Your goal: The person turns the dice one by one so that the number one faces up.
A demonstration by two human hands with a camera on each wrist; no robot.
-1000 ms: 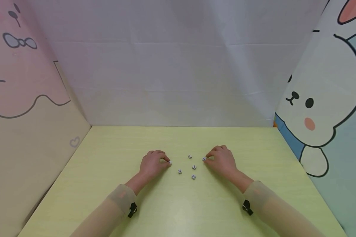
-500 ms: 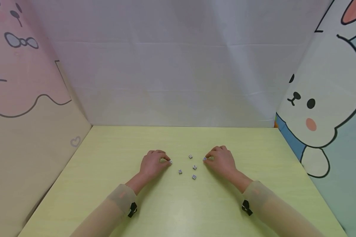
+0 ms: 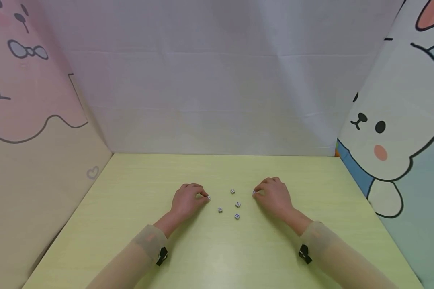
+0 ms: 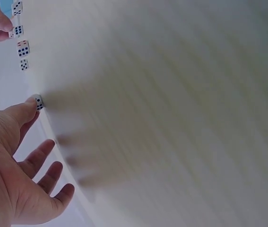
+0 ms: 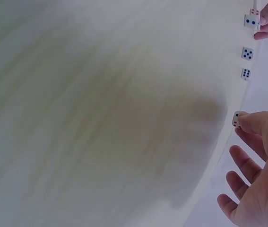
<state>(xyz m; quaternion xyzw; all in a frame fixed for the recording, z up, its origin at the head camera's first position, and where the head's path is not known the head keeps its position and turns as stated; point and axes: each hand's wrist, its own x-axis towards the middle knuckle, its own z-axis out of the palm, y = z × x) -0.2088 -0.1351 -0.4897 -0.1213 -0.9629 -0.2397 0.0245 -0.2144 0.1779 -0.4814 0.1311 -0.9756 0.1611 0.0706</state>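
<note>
Left hand: the person's left hand (image 3: pixel 187 199) pinches one small white die, the left die (image 3: pixel 208 198), between thumb and finger; the left wrist view shows the other fingers spread loosely below it.
Right hand: the right hand (image 3: pixel 273 197) pinches another, the right die (image 3: pixel 254 192), in the same way; the right wrist view shows a blue pip on one face and red pips on another.
Loose dice: four more white dice lie on the table between the hands, all apart from one another. The far die (image 3: pixel 233 191) is farthest from the person, the middle die (image 3: pixel 238 204) sits just nearer, the near die (image 3: pixel 236 216) is closest to the person, and the side die (image 3: pixel 220 210) lies toward the left hand.
Height of pinched dice: I cannot tell whether either one touches the tabletop.
Table: pale yellow-green tabletop (image 3: pixel 217 253), with soft shadows under both arms.
Sleeves: sheer beige, each with a black fastening near the cuff.
Surroundings: a whitish cloth backdrop (image 3: pixel 217 88) behind; a pink-and-cream panel (image 3: pixel 36 176) at left; a white cartoon rabbit (image 3: pixel 394 100) at right.
</note>
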